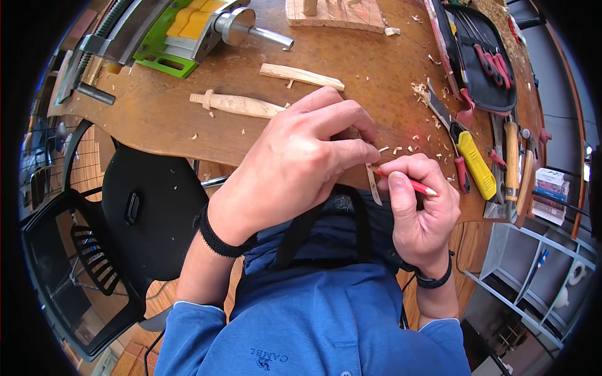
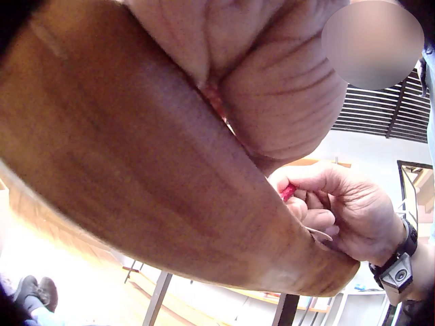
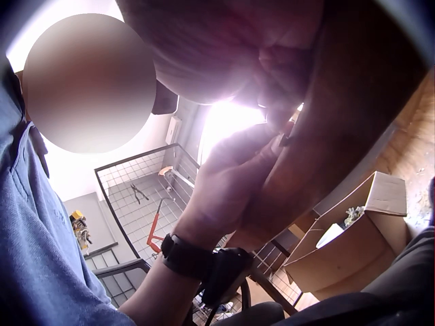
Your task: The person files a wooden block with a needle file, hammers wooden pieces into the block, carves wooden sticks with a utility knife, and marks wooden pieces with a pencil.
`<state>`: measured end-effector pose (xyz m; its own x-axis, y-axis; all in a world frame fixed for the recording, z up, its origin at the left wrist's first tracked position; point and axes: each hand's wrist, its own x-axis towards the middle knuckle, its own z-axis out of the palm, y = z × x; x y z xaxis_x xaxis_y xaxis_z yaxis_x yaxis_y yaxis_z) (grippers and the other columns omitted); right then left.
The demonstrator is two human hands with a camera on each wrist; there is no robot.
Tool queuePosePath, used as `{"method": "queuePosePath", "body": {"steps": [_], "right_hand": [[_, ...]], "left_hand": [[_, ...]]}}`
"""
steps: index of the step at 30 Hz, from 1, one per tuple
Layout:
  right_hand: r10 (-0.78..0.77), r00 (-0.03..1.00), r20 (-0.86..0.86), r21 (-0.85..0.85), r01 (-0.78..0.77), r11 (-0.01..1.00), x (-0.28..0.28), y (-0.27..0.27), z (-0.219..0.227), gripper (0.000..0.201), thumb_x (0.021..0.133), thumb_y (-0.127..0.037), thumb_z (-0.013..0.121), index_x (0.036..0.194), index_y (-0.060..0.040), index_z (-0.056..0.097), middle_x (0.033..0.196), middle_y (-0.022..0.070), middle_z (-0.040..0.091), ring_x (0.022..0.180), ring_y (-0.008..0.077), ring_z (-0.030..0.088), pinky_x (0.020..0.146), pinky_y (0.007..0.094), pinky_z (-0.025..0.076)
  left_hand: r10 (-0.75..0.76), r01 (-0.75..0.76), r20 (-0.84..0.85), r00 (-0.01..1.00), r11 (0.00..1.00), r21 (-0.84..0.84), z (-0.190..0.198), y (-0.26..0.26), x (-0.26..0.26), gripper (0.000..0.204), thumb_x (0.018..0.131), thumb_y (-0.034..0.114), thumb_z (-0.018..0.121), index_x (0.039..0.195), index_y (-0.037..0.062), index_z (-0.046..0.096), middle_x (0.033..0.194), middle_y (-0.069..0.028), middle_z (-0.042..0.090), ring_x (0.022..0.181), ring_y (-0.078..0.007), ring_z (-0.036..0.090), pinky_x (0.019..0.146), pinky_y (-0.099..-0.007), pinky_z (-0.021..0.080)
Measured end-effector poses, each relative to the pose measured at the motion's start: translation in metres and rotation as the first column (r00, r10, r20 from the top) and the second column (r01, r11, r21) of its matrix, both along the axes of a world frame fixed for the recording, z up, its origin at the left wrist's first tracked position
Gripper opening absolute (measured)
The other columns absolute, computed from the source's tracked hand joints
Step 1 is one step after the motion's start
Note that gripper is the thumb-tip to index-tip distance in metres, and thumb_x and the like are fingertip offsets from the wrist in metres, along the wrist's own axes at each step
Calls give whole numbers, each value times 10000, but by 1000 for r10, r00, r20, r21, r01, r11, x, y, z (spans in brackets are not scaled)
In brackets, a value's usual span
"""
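In the head view, my right hand (image 1: pixel 423 210) pinches a red pencil (image 1: pixel 420 186) between thumb and curled fingers at the table's front edge. A thin pale wooden strip (image 1: pixel 374 187) hangs past that edge beside the pencil's tip. Over the strip's upper end bend the fingers of my left hand (image 1: pixel 301 153), which appear to grip it; the thumb is hidden. Left of them, a carved wooden piece with a narrow neck (image 1: pixel 241 105) lies partly under the left hand. The right hand (image 2: pixel 346 210) and strip (image 2: pixel 318 233) also show beyond the table edge in the left wrist view.
Behind the hands lies a split wood stick (image 1: pixel 301 76). A green and metal vise (image 1: pixel 182 37) stands back left, and a wooden board (image 1: pixel 338 15) at the back. On the right are a yellow-handled knife (image 1: pixel 475 164), chisels (image 1: pixel 512 163), a tool case (image 1: pixel 483 56) and shavings.
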<state>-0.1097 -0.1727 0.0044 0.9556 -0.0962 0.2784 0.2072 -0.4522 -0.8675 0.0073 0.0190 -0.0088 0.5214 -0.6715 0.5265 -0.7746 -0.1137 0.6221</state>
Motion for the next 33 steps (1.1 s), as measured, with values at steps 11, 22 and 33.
{"method": "queuePosePath", "body": {"steps": [11, 22, 33], "right_hand": [[-42, 999, 17, -18, 42, 999, -1, -1, -4, 43, 1046, -2, 683, 1057, 34, 703, 857, 103, 703, 729, 158, 681, 676, 298, 548], [0, 1000, 10, 13, 0, 1000, 0, -1, -2, 47, 1045, 1, 684, 1066, 37, 706, 857, 91, 706, 703, 141, 671, 652, 288, 543], [-24, 1000, 19, 12, 24, 1000, 0, 0, -3, 47, 1052, -6, 682, 1052, 35, 704, 850, 90, 701, 702, 134, 671, 652, 286, 541]], "left_hand": [[-7, 7, 21, 1000, 1000, 8, 1, 0, 0, 308, 722, -25, 809, 1003, 97, 840, 1050, -55, 739, 932, -269, 681, 785, -392, 576], [-6, 6, 18, 1000, 1000, 9, 0, 0, 1, 318, 712, -28, 812, 1004, 96, 837, 1045, -52, 734, 936, -269, 684, 787, -392, 577], [-9, 9, 17, 1000, 1000, 3, 0, 0, 0, 314, 713, -25, 810, 1002, 96, 836, 1048, -51, 735, 937, -270, 685, 784, -392, 576]]}}
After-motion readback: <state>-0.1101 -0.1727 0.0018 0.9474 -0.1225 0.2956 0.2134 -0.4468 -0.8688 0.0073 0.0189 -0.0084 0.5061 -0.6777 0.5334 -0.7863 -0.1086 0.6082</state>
